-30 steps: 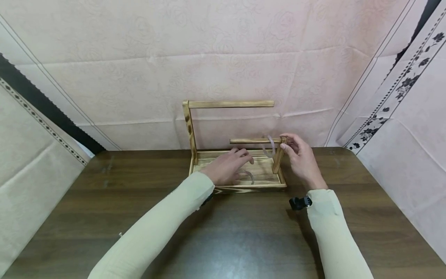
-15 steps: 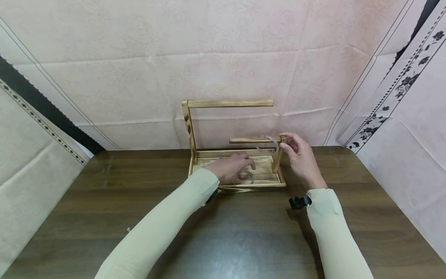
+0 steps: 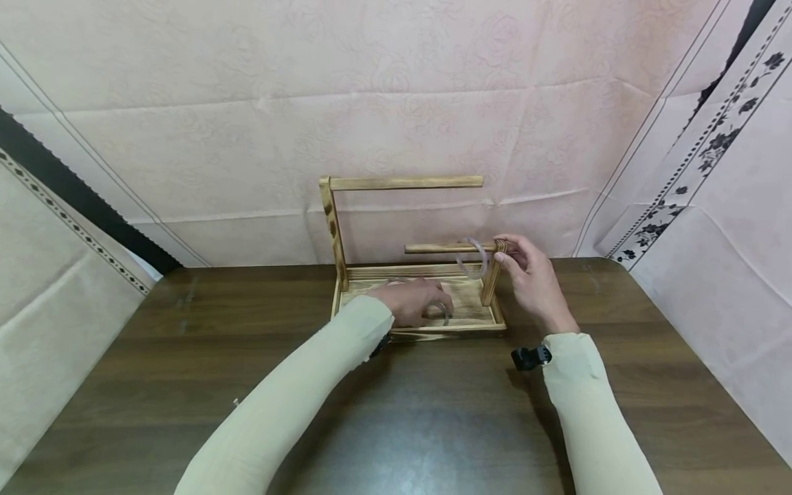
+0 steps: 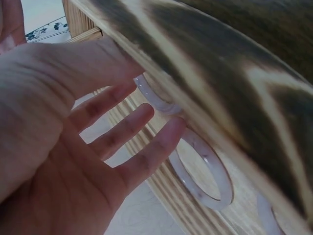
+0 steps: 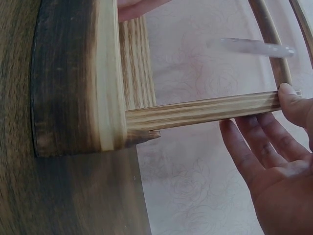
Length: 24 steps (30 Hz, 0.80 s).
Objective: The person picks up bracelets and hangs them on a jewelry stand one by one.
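A wooden bangle stand (image 3: 399, 183) has a shallow tray base, a tall bar on a left post and a shorter bar on a right post. One pale translucent bangle (image 3: 473, 258) hangs on the shorter bar near its post. My right hand (image 3: 531, 285) pinches the top of that post between thumb and fingers. Down in the tray is my left hand (image 3: 411, 300), its fingers spread and bent around a pale bangle (image 4: 154, 96), with the thumb at the tray's front wall. Another bangle (image 4: 222, 188) lies beside its fingertips, and part of one more (image 4: 266, 215) shows lower right.
The stand sits at the far edge of a dark brown wooden table (image 3: 402, 412). Right behind it hangs a pale pink patterned cloth (image 3: 396, 137). A small white scrap (image 3: 236, 401) shows beside the left sleeve.
My left hand has shifted slightly right and lower into the tray, its fingers closer over the bangle. The hanging bangle has swung on its bar. My right hand keeps its grip on the post.
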{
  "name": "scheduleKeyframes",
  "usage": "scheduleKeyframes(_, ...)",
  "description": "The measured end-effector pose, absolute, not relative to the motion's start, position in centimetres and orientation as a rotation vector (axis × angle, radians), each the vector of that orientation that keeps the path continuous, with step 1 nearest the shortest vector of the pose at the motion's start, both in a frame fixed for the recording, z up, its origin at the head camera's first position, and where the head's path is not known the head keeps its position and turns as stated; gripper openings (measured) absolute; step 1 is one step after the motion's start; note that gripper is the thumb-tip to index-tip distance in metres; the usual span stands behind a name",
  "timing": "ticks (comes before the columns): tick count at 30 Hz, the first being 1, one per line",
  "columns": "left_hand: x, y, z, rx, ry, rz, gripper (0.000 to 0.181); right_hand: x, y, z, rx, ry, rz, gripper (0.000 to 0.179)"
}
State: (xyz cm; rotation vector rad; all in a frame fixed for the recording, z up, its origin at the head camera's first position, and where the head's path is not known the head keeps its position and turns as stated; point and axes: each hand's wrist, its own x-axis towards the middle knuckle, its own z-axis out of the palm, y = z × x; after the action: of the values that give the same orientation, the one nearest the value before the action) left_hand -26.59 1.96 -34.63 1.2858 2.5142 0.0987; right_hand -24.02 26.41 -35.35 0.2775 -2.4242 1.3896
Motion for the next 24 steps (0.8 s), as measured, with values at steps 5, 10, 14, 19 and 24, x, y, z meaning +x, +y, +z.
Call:
scheduleKeyframes(5,-26.9,2.12,-34.7,1.289,2.5,0.024,0.049,-24.07,26.44,-35.35,0.269,-2.436,1.38,0.035)
scheduleKeyframes(10,-26.89,2.19,-34.55,1.26,2.512,-0.02,0.057,-24.02,26.37,-35.18,0.266,-2.442,1.371,0.035)
scheduleKeyframes(14,-26.74,2.07,-34.38,1.267,2.512,-0.023,0.057,-23.95,26.32,-35.08,0.268,-2.44,1.364,0.035)
scheduleKeyframes(19,-26.62,1.88,-34.42,1.274,2.514,0.016,0.051,-23.93,26.31,-35.17,0.281,-2.424,1.377,0.035)
scheduleKeyframes(24,-26.8,1.82,-34.88,1.255,2.54,0.026,0.043,-23.96,26.37,-35.23,0.288,-2.423,1.388,0.035)
